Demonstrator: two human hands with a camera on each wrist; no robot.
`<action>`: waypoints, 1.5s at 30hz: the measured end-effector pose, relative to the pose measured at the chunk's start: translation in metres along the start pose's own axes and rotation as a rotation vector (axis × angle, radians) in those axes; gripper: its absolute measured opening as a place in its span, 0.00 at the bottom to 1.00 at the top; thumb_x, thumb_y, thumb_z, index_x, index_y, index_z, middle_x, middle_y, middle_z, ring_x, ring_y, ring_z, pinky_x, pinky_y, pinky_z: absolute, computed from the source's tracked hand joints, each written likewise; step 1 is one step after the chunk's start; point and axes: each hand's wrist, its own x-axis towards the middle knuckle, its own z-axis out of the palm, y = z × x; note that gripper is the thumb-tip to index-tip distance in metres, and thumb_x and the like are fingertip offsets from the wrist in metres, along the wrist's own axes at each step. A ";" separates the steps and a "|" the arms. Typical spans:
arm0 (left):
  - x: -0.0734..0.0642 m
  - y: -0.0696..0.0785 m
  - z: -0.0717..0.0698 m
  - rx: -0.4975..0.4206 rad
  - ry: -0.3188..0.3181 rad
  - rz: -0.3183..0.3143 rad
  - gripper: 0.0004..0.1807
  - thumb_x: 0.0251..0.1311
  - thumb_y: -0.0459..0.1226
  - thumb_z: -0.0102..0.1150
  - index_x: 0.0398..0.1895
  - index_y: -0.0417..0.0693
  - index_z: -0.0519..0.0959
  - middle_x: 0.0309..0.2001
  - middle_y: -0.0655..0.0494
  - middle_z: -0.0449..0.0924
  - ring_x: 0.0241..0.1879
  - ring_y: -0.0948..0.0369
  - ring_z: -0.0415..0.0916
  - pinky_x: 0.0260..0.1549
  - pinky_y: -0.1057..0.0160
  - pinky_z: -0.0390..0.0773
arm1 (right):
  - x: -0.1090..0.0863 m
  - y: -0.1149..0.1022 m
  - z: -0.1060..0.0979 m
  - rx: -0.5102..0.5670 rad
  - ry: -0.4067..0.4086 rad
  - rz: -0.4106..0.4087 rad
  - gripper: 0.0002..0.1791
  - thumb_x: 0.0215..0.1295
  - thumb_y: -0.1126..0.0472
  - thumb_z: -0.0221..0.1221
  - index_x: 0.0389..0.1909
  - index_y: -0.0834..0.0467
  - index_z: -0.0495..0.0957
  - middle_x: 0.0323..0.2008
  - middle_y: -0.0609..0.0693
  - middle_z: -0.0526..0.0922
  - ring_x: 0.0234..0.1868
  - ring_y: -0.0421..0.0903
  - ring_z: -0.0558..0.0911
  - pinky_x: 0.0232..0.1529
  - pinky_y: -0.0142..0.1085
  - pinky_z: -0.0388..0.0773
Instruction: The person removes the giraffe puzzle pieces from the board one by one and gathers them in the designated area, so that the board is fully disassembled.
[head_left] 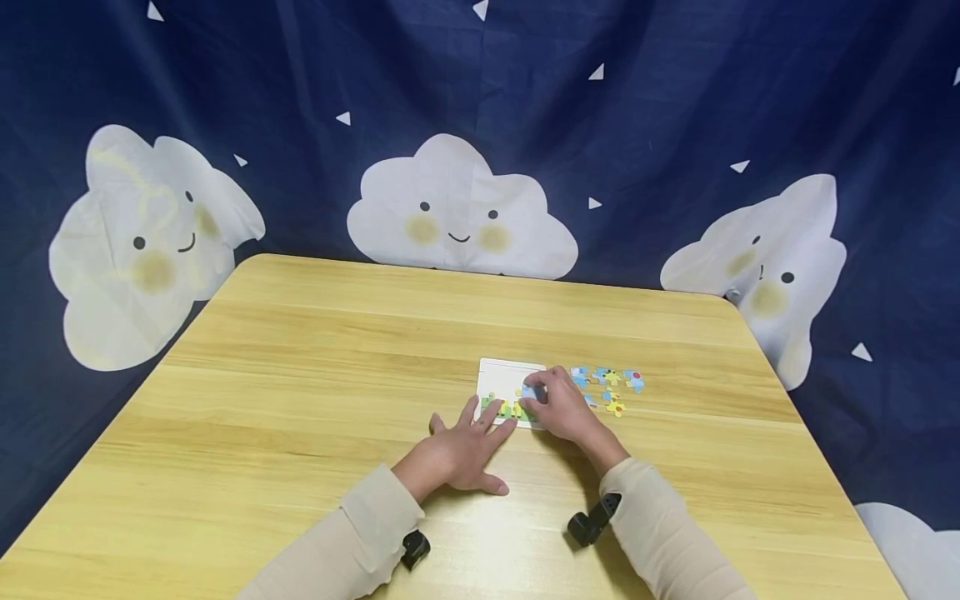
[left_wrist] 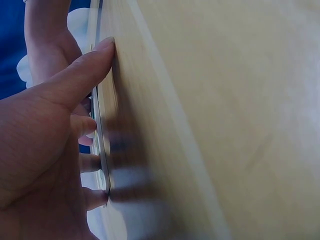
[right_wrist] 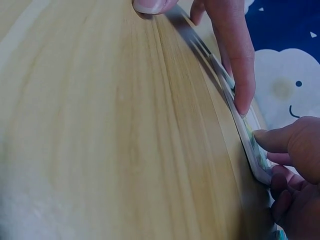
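A white puzzle board [head_left: 498, 371] lies on the table, with green and yellow puzzle pieces [head_left: 491, 407] set along its near edge. My left hand [head_left: 459, 454] is spread out, its fingertips resting on the board's near left part and its thumb stretched out over the wood. Over the board's right side, my right hand [head_left: 566, 408] pinches a blue puzzle piece [head_left: 528, 391] between thumb and index finger. The hand hides part of this piece. In the right wrist view, the right thumb and fingers sit just above the board's edge [right_wrist: 245, 142].
Several loose blue and yellow puzzle pieces [head_left: 614, 405] lie to the right of the board, partly behind the right hand. A wooden table [head_left: 315, 358] carries everything. Beyond its far edge hangs a dark blue curtain [head_left: 645, 142] with smiling clouds.
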 end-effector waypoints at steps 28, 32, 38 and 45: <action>0.003 0.001 -0.001 -0.006 -0.004 -0.010 0.50 0.51 0.66 0.54 0.75 0.65 0.46 0.76 0.56 0.35 0.74 0.47 0.34 0.53 0.26 0.55 | -0.003 0.006 0.000 0.079 0.075 -0.002 0.10 0.60 0.62 0.62 0.42 0.57 0.74 0.36 0.52 0.72 0.36 0.47 0.71 0.37 0.38 0.69; 0.003 0.001 0.000 -0.006 -0.003 -0.010 0.50 0.51 0.67 0.54 0.75 0.65 0.46 0.76 0.56 0.35 0.74 0.47 0.34 0.53 0.26 0.55 | -0.003 0.009 0.000 0.104 0.089 -0.023 0.09 0.61 0.63 0.61 0.40 0.57 0.74 0.30 0.50 0.71 0.32 0.45 0.70 0.33 0.36 0.67; 0.004 0.000 0.000 0.002 -0.001 -0.009 0.50 0.51 0.67 0.54 0.75 0.65 0.46 0.76 0.56 0.35 0.74 0.47 0.34 0.52 0.26 0.55 | -0.006 0.011 -0.001 0.146 0.086 -0.026 0.07 0.62 0.63 0.60 0.40 0.56 0.74 0.29 0.49 0.73 0.32 0.45 0.71 0.34 0.36 0.69; 0.004 0.000 0.001 -0.004 -0.003 -0.008 0.50 0.51 0.67 0.54 0.75 0.65 0.46 0.76 0.56 0.35 0.74 0.46 0.34 0.53 0.26 0.55 | -0.008 0.015 -0.003 0.157 0.104 -0.026 0.08 0.63 0.64 0.58 0.42 0.57 0.74 0.29 0.50 0.73 0.31 0.45 0.71 0.35 0.37 0.68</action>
